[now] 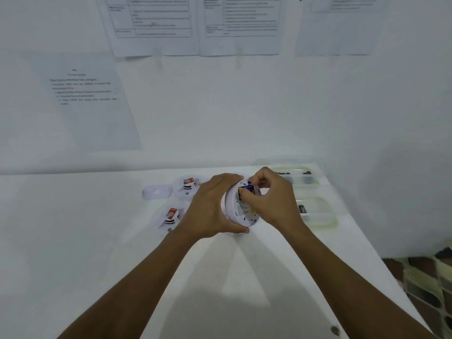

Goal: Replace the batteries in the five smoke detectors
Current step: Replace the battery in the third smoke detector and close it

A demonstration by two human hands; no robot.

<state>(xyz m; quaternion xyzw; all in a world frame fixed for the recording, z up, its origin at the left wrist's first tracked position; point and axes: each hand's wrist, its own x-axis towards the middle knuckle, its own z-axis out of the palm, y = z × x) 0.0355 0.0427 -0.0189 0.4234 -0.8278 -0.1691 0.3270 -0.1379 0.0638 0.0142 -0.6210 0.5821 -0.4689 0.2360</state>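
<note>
detector: smoke detector (241,217) tilted over table (97,241) | left hand (215,206): fingers wrapped round its rim | right hand (271,199): fingers pinching battery (245,188) at bay | I judge it light, stiff plastic; hold by rim

White round detector (231,214) tilted, purple battery (246,188) in open back; two open detectors (187,189) at left, red batteries (188,180) showing.

Smoke detector (233,214), centre: a white casing is seen.
Battery (245,189) in it: dark blue and yellow are shown.
Batteries (188,181), centre left: red-orange is shown.
Tabletop (97,241): white.
Floor (428,285), lower right: yellow-green and dark tiles.
</note>
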